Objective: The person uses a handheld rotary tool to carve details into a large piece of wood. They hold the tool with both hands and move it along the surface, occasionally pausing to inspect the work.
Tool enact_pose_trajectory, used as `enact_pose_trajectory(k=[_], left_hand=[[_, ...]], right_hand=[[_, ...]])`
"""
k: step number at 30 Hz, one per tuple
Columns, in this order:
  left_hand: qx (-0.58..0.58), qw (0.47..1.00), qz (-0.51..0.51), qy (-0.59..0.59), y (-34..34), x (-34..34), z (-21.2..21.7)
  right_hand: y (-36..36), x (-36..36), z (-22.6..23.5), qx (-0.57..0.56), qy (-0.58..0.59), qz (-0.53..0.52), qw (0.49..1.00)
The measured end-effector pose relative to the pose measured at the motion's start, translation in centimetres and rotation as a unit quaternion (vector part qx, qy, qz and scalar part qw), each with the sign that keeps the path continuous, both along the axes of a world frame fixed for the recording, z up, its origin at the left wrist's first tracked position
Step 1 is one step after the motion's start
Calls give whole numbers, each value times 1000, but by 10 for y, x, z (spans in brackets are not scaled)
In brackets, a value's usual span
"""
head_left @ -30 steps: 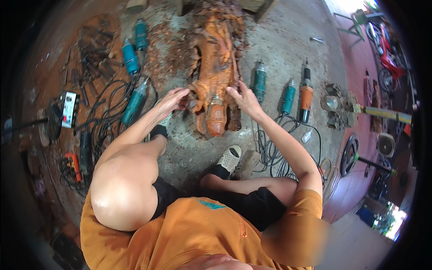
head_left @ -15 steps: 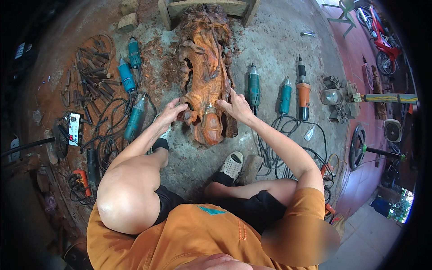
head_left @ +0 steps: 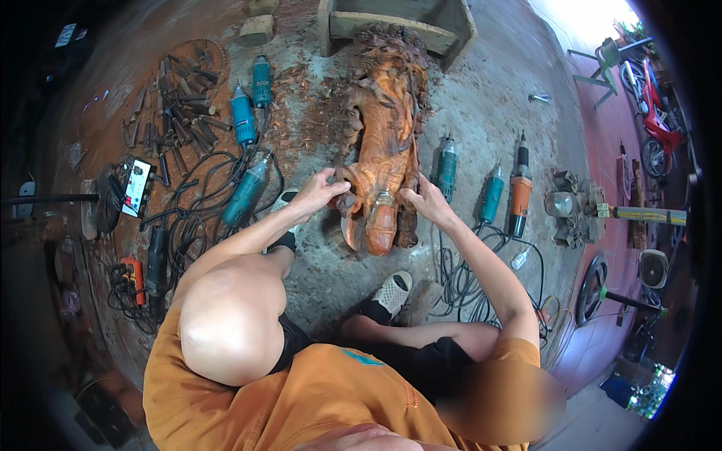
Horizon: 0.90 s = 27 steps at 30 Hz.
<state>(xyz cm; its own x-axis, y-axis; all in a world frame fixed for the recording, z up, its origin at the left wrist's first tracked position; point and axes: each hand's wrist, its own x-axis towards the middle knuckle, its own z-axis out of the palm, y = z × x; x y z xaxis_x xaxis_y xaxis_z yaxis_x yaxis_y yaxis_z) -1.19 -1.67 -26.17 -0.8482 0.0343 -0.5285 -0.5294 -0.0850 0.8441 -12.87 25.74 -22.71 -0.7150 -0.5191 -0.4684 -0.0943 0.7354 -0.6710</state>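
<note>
A reddish-brown wood carving (head_left: 380,146), long and deeply cut with a rounded near end, lies lengthwise in front of me. Its far end rests by a low wooden stand. My left hand (head_left: 322,194) grips a carved edge on the left side, thumb on top, with some fingers hidden by the wood. On the opposite side, my right hand (head_left: 429,203) holds the right edge, its thumb on the upper surface and its fingers along the flank. Near the thumbs, a small shiny clear or metallic piece (head_left: 384,198) sits on the carving; I cannot make out its kind.
Teal rotary grinders (head_left: 245,192) lie left with tangled cords. Beyond them is a tray of dark tool bits (head_left: 180,113). A teal grinder (head_left: 447,169) and an orange one (head_left: 520,197) lie right. The wooden stand (head_left: 395,24) is at the far end; wood chips litter the floor.
The view has swung, so the whole scene sits farther right and lower in the picture. Both hands keep their hold on the carving's sides.
</note>
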Motion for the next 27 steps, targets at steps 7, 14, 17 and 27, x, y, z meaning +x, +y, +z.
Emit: enact_pose_trajectory(k=[7,14,17,27], left_hand=[[-9,1000,-7,-4,2,2,15],[33,999,14,-8,0,3,7],[48,997,44,-29,0,3,-1],[205,975,13,-82,-16,-17,-16]], right_hand=[[5,-1,-9,-85,-68,-20,994],[6,-2,-11,-121,-116,-46,985],[3,0,-9,-130,-123,-51,983],[1,2,-2,-126,-132,-73,980]])
